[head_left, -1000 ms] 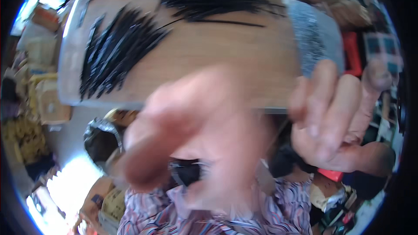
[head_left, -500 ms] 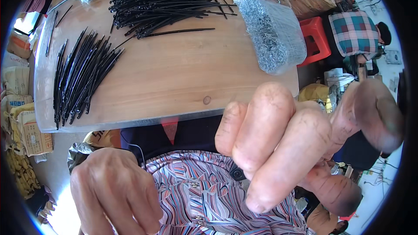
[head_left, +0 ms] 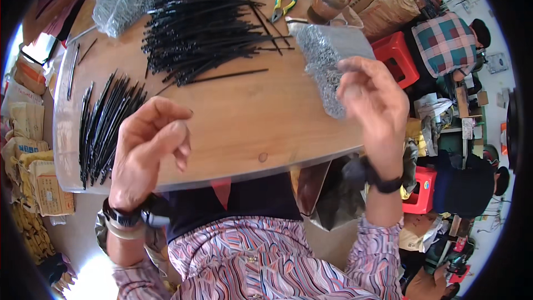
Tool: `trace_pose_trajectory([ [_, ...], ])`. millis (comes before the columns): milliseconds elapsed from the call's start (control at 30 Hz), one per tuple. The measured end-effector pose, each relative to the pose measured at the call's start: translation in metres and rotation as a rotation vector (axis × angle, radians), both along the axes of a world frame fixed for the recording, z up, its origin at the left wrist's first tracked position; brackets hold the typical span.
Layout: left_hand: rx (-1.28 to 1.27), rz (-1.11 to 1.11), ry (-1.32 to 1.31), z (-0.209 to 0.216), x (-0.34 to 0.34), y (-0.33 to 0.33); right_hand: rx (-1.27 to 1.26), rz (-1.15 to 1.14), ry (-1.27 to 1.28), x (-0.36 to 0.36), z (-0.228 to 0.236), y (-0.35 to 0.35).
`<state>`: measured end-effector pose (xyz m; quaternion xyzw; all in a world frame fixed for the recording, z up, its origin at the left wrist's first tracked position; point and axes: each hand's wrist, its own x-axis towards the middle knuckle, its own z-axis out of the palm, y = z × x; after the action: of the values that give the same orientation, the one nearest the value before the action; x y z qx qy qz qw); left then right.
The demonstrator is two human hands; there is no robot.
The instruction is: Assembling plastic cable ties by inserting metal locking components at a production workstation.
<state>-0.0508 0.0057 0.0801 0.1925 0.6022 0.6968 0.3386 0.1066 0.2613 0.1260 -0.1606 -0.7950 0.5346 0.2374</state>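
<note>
My left hand (head_left: 150,150) hovers over the near left of the table, its thumb and fingers bent but apart, holding nothing visible. Under and beside it lies a smaller bundle of thin black rod-like pieces (head_left: 102,128), partly hidden by the hand. My right hand (head_left: 377,97) is raised at the table's right side with loosely curled, spread fingers and nothing in them. It covers part of a clear plastic bag of small silvery metal pieces (head_left: 325,66). A larger pile of the same black pieces (head_left: 194,33) lies farther back on the wooden table (head_left: 233,122).
Pliers (head_left: 283,6) with yellow-green handles and a brown round container (head_left: 327,3) stand at the far edge. Another bag of metal pieces (head_left: 130,0) is at far left. Red stools (head_left: 397,58) and seated people (head_left: 444,44) are on the right; sacks and cartons (head_left: 53,189) on the left.
Both hands have moved from close to the camera out to the table: the left over the smaller bundle, the right beside the bag. The view has shifted, showing more of the table's far side.
</note>
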Motion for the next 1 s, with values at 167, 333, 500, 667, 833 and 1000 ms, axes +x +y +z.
trace_pose_trajectory([
  [167,-0.4,0.054,0.496,-0.053,-0.053,0.001,0.162,-0.058,-0.141,0.016,-0.019,0.069],
  [333,-0.61,0.096,1.314,-0.081,-0.067,0.021,0.748,-0.04,-0.16,-0.002,-0.05,0.058],
  [500,-0.731,-0.029,1.335,-0.089,-0.082,0.022,1.146,0.022,-0.231,-0.022,-0.074,0.073],
  [667,-0.717,-0.083,1.29,-0.081,-0.083,0.011,1.124,0.113,-0.194,-0.029,-0.066,0.079],
  [833,-0.634,-0.105,1.382,-0.065,-0.069,0.035,1.265,0.126,-0.204,-0.04,-0.076,0.085],
  [1000,-0.622,-0.103,1.376,-0.08,-0.074,0.026,1.21,0.125,-0.057,-0.035,-0.075,0.083],
])
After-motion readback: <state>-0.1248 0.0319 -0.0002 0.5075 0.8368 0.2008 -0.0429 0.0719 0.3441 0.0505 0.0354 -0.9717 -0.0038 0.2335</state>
